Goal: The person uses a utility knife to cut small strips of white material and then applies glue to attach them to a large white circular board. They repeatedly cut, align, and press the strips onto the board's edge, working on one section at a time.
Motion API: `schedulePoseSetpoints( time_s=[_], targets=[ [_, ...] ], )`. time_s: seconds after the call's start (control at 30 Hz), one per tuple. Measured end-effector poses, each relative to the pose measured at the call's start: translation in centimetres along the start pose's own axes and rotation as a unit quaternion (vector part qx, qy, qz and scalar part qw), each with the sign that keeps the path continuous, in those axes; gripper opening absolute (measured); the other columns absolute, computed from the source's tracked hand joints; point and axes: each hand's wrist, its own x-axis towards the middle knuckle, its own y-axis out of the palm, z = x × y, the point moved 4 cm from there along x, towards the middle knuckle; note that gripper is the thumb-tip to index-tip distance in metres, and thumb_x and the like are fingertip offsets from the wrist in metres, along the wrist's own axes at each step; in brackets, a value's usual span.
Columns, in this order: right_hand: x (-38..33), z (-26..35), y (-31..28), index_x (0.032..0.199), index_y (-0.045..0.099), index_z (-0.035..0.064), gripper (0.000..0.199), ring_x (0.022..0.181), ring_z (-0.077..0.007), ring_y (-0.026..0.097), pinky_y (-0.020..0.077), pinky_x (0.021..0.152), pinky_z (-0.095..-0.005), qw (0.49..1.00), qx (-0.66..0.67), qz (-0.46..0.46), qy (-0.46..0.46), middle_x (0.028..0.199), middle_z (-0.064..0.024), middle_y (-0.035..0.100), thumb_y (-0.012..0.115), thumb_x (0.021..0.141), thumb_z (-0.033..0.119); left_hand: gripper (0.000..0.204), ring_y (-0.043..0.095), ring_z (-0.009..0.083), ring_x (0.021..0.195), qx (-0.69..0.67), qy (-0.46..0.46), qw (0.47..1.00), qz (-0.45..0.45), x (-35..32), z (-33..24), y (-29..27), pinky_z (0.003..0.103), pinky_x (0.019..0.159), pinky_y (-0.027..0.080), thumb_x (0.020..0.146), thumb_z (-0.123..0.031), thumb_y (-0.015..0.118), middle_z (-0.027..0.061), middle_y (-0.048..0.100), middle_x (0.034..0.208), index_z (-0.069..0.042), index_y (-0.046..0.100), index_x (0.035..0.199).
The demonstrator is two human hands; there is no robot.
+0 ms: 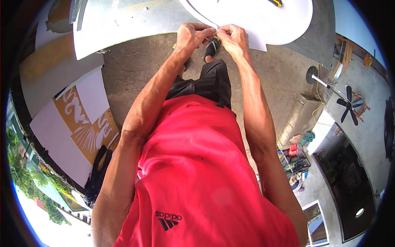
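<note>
My left hand point(191, 38) and my right hand point(234, 40) meet at the near edge of the table, fingertips almost touching. Each is closed in a pinch, and what lies between the fingertips is too small to make out. Just beyond them, a large white sheet with a rounded outline point(267, 24) lies on the table, its near corner overhanging the edge. A thin grey line or strip point(201, 17) follows the sheet's curved left side down to my fingers. On the sheet, at the top of the view, rests a yellow and black tool point(276, 3), partly cut off.
The grey tabletop point(123, 24) spans the far side, above a concrete floor point(131, 70). Large boards point(61, 140), some with brown and white patterns, lean at the left. A standing fan point(349, 104) and a rack of footwear point(294, 158) are at the right.
</note>
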Motion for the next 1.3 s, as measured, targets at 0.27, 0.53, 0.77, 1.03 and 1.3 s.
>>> schedulePoseSetpoints(
  time_s=[0.27,0.53,0.77,1.03,1.3],
  targets=[
    [-1.2,0.1,0.1,0.098,0.074,0.0023,0.015,0.072,-0.0199,0.073,0.0579,0.067,-0.0334,0.998,0.010,-0.024,-0.057,0.083,-0.0121,0.076,0.071,0.088,0.012,0.025,0.063,0.0072,0.062,-0.008,0.019,0.999,-0.032,-0.2,0.0,0.6,0.022,0.052,0.048,0.084,-0.026,0.079,0.0044,0.074,0.077,-0.002,0.079,0.092],
    [-2.3,0.4,0.5,0.098,0.075,0.0035,0.012,0.075,-0.0292,0.073,0.0571,0.070,-0.0371,0.970,-0.044,-0.144,-0.192,0.090,-0.0144,0.074,0.073,0.086,0.007,0.023,0.060,0.0074,0.058,-0.019,0.004,0.996,-0.084,0.0,-0.4,1.4,0.023,0.051,0.047,0.081,-0.022,0.082,0.0051,0.074,0.074,0.000,0.079,0.088],
    [-1.5,-0.3,0.5,0.096,0.076,0.0059,0.013,0.076,-0.0278,0.073,0.0561,0.071,-0.0373,0.973,-0.035,-0.144,-0.179,0.092,-0.0101,0.074,0.075,0.085,0.010,0.020,0.060,0.0066,0.058,-0.069,0.011,0.995,-0.075,-0.1,0.2,1.6,0.022,0.048,0.045,0.083,-0.019,0.079,0.0053,0.074,0.075,-0.001,0.078,0.091],
    [-1.2,-0.2,0.3,0.094,0.077,0.0072,0.013,0.075,-0.0240,0.073,0.0562,0.070,-0.0350,0.977,-0.037,-0.116,-0.174,0.088,-0.0071,0.074,0.077,0.082,0.014,0.021,0.065,0.0074,0.062,-0.059,0.022,0.995,-0.079,-0.4,0.2,1.1,0.021,0.049,0.045,0.084,-0.019,0.077,0.0055,0.074,0.077,-0.001,0.078,0.094],
    [-1.4,-0.3,0.4,0.093,0.076,0.0071,0.012,0.075,-0.0254,0.073,0.0562,0.070,-0.0352,0.972,-0.043,-0.124,-0.197,0.088,-0.0082,0.074,0.077,0.082,0.012,0.022,0.066,0.0078,0.064,-0.054,0.041,0.995,-0.072,-0.5,0.2,1.1,0.022,0.054,0.049,0.085,-0.021,0.078,0.0056,0.075,0.078,-0.001,0.079,0.094]
  ],
)
